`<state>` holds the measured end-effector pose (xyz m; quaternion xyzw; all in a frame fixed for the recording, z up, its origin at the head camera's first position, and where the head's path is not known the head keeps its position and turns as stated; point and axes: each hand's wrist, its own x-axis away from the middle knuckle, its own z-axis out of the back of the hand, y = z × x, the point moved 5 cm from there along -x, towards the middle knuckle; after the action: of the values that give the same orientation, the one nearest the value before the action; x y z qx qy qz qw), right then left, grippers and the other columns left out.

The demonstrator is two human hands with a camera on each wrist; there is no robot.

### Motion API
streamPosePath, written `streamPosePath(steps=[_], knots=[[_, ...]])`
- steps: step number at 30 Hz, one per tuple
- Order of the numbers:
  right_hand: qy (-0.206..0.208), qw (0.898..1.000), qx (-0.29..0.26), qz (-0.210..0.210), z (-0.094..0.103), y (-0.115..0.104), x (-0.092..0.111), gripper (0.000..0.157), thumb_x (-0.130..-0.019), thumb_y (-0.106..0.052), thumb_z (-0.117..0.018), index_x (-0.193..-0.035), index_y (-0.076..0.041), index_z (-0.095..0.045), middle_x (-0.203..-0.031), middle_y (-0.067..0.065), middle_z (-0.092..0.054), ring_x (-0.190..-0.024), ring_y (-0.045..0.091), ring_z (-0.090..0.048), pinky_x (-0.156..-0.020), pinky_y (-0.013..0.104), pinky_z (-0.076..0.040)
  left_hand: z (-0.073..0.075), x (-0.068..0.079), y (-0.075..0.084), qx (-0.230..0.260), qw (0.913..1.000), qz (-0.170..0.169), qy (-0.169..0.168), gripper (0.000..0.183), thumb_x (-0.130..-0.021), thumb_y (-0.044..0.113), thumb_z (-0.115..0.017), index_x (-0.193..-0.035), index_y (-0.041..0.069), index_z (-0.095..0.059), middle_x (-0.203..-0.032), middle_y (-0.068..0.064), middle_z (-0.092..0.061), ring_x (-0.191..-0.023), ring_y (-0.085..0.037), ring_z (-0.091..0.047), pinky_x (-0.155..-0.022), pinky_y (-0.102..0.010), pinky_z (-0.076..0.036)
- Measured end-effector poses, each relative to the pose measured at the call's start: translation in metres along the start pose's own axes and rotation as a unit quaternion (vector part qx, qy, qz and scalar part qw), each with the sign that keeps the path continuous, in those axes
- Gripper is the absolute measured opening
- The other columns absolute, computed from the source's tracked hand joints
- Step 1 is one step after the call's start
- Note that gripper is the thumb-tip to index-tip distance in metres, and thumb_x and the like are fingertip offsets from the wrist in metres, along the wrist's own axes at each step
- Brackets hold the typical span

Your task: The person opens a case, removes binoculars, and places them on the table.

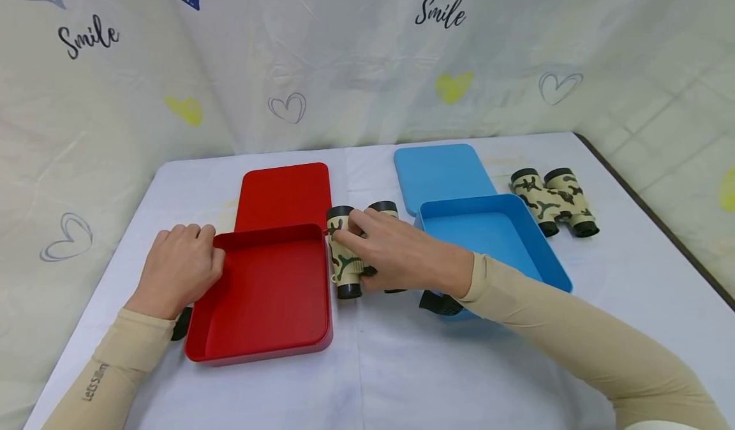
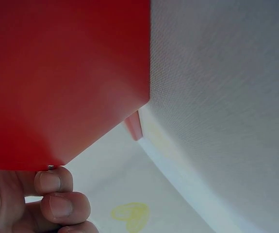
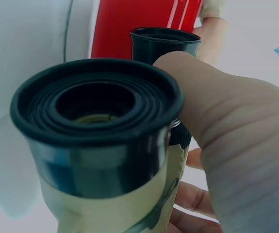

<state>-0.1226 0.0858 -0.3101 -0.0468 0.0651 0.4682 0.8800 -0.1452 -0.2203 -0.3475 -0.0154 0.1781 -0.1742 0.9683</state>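
My left hand point(image 1: 180, 267) grips the left rim of an open red box point(image 1: 270, 309), near its back corner. In the left wrist view its curled fingers point(image 2: 61, 206) meet the edge of the red wall. Just right of that box, my right hand point(image 1: 402, 251) holds a pair of camouflage binoculars point(image 1: 344, 258) with black ends. The hand covers much of the right barrel. From the right wrist view, the thumb lies between the two black eyepieces and fingers show behind the barrel of the binoculars point(image 3: 100, 174).
Behind the red box lies a red lid point(image 1: 284, 194). An open blue box point(image 1: 488, 226) stands to the right, partly behind my forearm, with a blue lid point(image 1: 445, 175) behind it. A second pair of camouflage binoculars point(image 1: 554, 203) lies near the table's right edge.
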Motion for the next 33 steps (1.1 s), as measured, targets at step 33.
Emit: streamPosePath(steps=[33], knots=[[-0.034,0.998,0.032,0.046,-0.028,-0.002,0.002,0.06,-0.079,-0.04,-0.088,-0.122,-0.015,-0.055,-0.108,0.003,-0.061,-0.093,0.015,-0.06,-0.078,0.027,-0.054,-0.001,-0.001,-0.001,0.0,0.9999,0.007,-0.016,0.02,-0.087,0.011,-0.057,-0.07,0.005,-0.047,-0.057,-0.007,-0.042,-0.054,-0.023,-0.041,-0.052,-0.034,-0.033]])
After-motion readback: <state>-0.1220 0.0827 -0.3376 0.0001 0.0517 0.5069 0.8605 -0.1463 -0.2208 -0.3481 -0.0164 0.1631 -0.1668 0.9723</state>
